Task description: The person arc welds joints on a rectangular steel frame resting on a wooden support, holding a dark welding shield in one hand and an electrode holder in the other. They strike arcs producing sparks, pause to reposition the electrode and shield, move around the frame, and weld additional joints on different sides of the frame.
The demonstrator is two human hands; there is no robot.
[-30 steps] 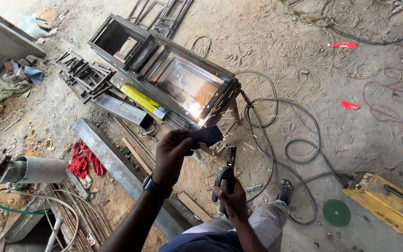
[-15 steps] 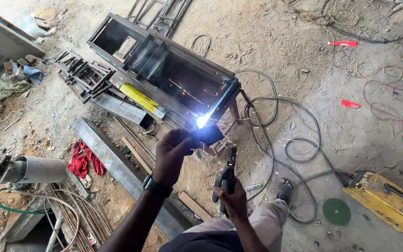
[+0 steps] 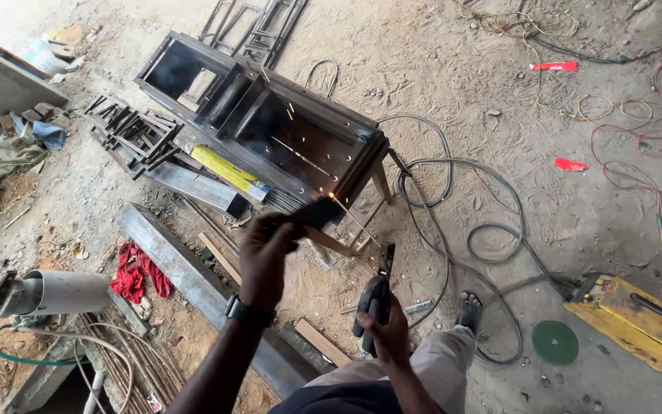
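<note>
- Head view: the electrode holder (image 3: pixel 377 295) is gripped by the closed right hand (image 3: pixel 386 331); its rod tip sparks at the steel frame's corner (image 3: pixel 362 165), at 12 o'clock.
- A dark shield (image 3: pixel 317 211) is clasped in the left hand (image 3: pixel 263 257); it is best kept between the eyes and the arc, with a short, steady arc.

left hand (image 3: pixel 263 257) raised, right hand (image 3: pixel 383 331) clenched

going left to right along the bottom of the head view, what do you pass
grey pipe → red rag → left hand → right hand with the electrode holder → green disc → yellow machine
</note>
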